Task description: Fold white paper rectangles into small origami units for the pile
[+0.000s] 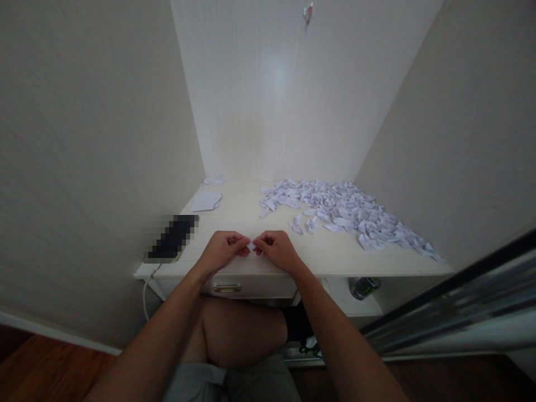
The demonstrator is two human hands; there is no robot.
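While left hand (224, 248) and right hand (278, 249) pinch a small white paper piece (251, 245) between them, over the desk (240, 211) near its front edge, uneven pulling could tear or crease it.

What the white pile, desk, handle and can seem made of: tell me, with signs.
Pile: almost surely paper, matte, with crisp creases and thin edges. Desk: perhaps painted or laminated board, whitish, with faint grain-like streaks. Handle: probably metal, given its brassy glints. Can: likely metal, judging by its drinks-can shape; too dim to judge the finish.
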